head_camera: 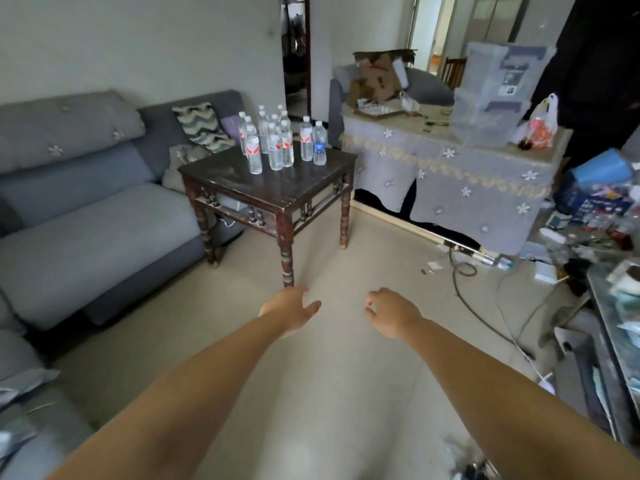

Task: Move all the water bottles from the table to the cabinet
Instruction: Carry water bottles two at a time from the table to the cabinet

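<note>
Both hands are empty and short of the dark wooden table, so as far as this view shows the task is barely begun, if at all. Nearest, the left hand reaches out low over the floor in front of the table's near corner leg, fingers loosely spread and holding nothing. The right hand, beside it and further out from that same corner, has its fingers lightly curled in, also holding nothing.

Beyond them, on the far half of the tabletop, stands the cluster of water bottles: roughly a dozen, upright and capped (the exact count is hard to make out where they overlap). Most carry red-and-white labels; one blue-labelled bottle stands at the cluster's right edge.

To the right of the table and further back is a low cloth-covered unit, possibly the cabinet, though I cannot tell. No bottle shows on it, so every visible bottle is left to move.
</note>
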{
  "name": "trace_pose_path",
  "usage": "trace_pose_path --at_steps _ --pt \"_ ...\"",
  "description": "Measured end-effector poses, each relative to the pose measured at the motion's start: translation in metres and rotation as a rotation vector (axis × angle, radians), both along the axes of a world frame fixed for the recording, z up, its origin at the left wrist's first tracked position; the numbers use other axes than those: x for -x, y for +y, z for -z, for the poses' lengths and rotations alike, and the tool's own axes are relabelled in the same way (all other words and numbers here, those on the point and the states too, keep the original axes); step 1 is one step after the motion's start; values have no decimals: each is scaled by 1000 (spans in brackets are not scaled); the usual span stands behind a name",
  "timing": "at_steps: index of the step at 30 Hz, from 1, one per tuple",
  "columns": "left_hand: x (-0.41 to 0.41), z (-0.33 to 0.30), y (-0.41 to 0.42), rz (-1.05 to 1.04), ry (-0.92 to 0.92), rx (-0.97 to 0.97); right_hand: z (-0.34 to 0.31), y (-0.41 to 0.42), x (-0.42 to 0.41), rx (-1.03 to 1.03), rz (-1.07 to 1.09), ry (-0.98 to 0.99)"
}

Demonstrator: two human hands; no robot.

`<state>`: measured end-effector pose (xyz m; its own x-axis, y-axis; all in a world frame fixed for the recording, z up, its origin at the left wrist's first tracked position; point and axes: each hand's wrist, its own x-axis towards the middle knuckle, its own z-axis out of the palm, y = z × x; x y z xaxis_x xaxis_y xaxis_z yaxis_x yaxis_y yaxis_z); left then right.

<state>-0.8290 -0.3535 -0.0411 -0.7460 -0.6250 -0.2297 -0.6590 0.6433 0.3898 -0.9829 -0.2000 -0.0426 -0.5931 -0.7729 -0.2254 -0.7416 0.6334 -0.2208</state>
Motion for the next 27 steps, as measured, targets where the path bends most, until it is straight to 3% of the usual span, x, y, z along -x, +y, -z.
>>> trace_pose_path --at_steps 11,27 --pt "112 -8 -156 -190 13 -68 -9 -185 137 -2 -133 -8" --pt "282 -14 -505 -262 80 -29 -10 -514 298 64 -140 -59"
